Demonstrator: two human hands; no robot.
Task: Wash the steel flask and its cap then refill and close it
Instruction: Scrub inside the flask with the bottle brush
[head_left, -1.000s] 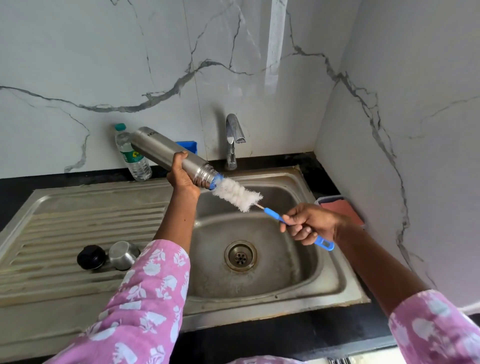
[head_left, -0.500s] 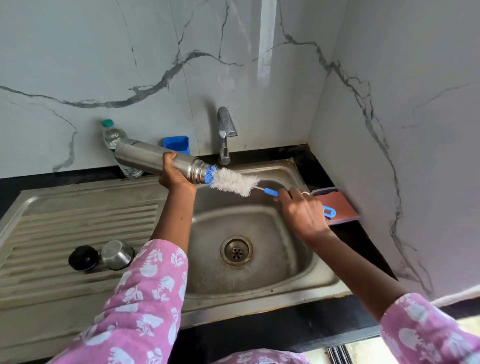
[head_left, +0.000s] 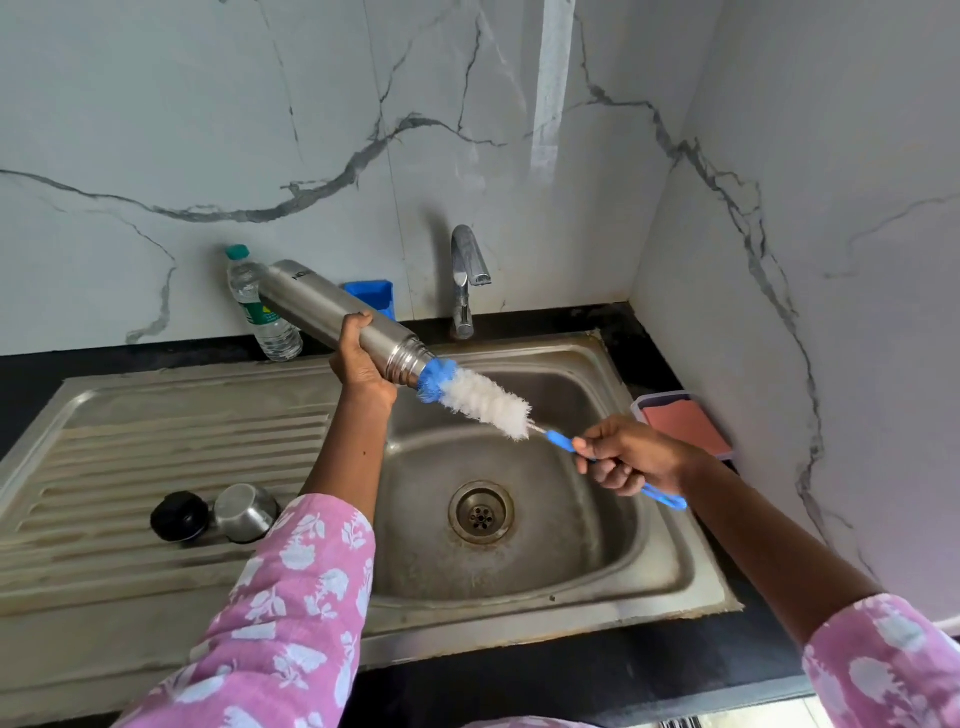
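My left hand (head_left: 361, 358) grips the steel flask (head_left: 332, 317) near its neck and holds it tilted over the sink (head_left: 670, 582), mouth pointing down to the right. My right hand (head_left: 631, 457) grips the blue handle of a bottle brush (head_left: 485, 401). The brush's blue tip sits at the flask's mouth, and its white bristles are outside. The black stopper (head_left: 179, 516) and the steel cap (head_left: 245, 512) lie side by side on the draining board (head_left: 104, 457).
A tap (head_left: 467, 280) stands behind the basin, with no water running. A plastic water bottle (head_left: 262, 306) and a blue box (head_left: 374, 296) stand against the marble wall. A pink sponge in a tray (head_left: 685, 423) lies right of the sink.
My right hand has drawn the brush out again, down and to the right, so the white bristles are clear of the flask. The flask's base has tilted up a little.
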